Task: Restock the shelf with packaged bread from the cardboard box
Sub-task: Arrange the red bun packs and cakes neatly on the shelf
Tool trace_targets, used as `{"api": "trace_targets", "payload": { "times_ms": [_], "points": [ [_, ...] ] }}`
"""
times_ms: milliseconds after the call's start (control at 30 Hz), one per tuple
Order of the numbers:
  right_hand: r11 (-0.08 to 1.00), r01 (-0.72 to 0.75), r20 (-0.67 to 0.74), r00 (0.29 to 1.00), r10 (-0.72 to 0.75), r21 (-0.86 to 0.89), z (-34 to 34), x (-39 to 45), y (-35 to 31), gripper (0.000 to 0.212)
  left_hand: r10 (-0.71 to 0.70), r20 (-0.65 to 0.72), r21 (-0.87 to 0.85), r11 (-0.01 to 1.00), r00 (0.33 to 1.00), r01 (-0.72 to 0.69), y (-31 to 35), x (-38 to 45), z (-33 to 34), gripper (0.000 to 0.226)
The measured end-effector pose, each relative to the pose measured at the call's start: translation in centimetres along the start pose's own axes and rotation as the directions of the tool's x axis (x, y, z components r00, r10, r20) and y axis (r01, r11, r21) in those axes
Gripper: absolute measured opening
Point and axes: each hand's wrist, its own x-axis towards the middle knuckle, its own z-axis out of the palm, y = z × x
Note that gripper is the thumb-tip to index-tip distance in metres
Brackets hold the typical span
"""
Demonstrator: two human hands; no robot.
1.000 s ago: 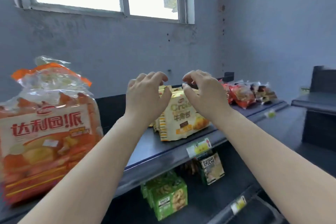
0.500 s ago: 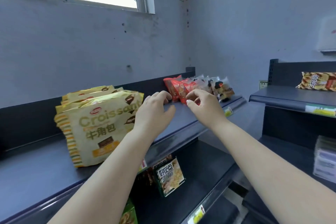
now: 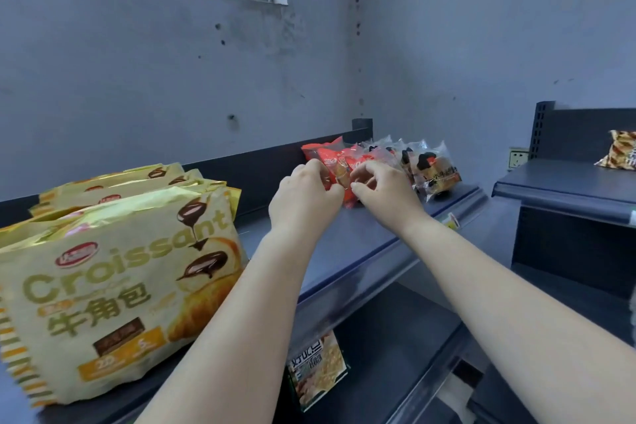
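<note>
With both hands (image 3: 346,188) pinching the red bread packet (image 3: 339,167) right of the croissant bags (image 3: 113,272), we should square it gently upright.

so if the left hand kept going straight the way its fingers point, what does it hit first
The left hand already touches the red bread packets at its fingertips, so those come first; behind them stands the shelf's dark back panel. Depth from this view is uncertain.
</note>
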Motion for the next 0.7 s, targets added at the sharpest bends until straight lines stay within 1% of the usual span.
{"api": "trace_targets", "payload": {
  "times_ms": [133, 200, 267, 400, 500, 600, 700],
  "points": [
    [0.999, 0.016, -0.042, 0.999, -0.017, -0.029, 0.4, 2.9, 0.5, 0.012, -0.047, 0.037, -0.002, 0.999, 0.998, 0.048, -0.7, 2.1, 0.9, 0.028],
    [0.999, 0.035, -0.056, 0.998, -0.036, -0.018, 0.5, 4.3, 0.7, 0.012, -0.078, 0.047, -0.028, 0.996, 0.996, 0.08, -0.6, 3.4, 0.7, 0.024],
    [0.999, 0.049, -0.069, 0.996, -0.048, 0.008, 0.6, 5.9, 1.1, 0.013, -0.099, 0.026, -0.072, 0.992, 0.995, 0.101, -0.4, 4.9, 0.4, 0.021],
    [0.997, 0.037, -0.073, 0.997, -0.031, 0.075, 0.8, 9.4, 2.7, 0.022, -0.132, -0.004, -0.082, 0.988, 0.991, 0.131, -0.3, 7.5, 1.1, 0.025],
    [0.995, 0.05, 0.008, 0.999, -0.051, 0.092, 0.9, 12.0, 4.3, 0.026, -0.187, -0.017, -0.088, 0.979, 0.982, 0.185, -0.7, 9.3, 2.2, 0.031],
    [0.996, 0.083, 0.143, 0.986, -0.087, 0.035, 0.5, 14.9, 5.8, 0.027, -0.248, -0.03, -0.115, 0.963, 0.968, 0.243, -0.9, 11.1, 3.4, 0.035],
    [0.99, 0.139, 0.285, 0.95, -0.126, -0.025, -0.1, 17.5, 7.4, 0.028, -0.299, 0.009, -0.168, 0.94, 0.954, 0.296, -0.8, 12.7, 5.2, 0.029]
  ]
}}
